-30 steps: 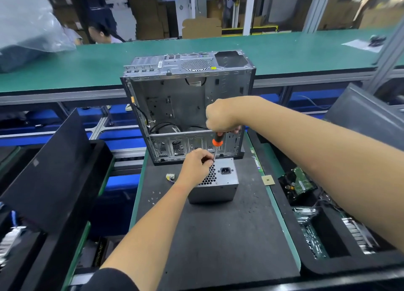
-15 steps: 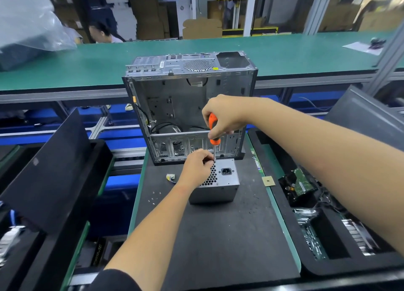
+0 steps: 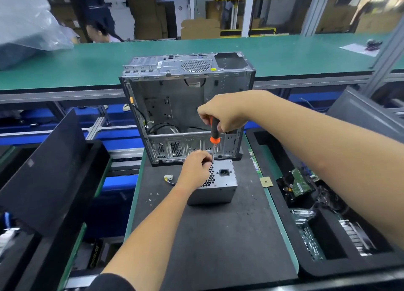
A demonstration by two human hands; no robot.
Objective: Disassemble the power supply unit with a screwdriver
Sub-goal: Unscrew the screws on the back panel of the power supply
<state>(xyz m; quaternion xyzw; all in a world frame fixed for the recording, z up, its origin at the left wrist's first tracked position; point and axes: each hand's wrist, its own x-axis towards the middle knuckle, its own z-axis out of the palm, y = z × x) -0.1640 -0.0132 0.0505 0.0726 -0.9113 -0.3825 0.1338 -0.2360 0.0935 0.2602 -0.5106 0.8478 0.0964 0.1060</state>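
My right hand (image 3: 223,115) grips the screwdriver (image 3: 214,135) upright on the power supply (image 3: 220,181), my left hand (image 3: 194,168) pinching its shaft; loose screws (image 3: 152,200) lie beside it, yet its casing looks closed.

Your black mat (image 3: 218,236) has lots of bare room in front of the power supply box (image 3: 215,191), so a hand can slide in from your side. Behind the box, the big open computer case (image 3: 185,107) stands like a wall, just beside it. To the left of the box, tiny screws (image 3: 152,200) and a small plug (image 3: 168,178) lie in the way. On the right, a little tan square (image 3: 266,182) sits at the mat's edge.
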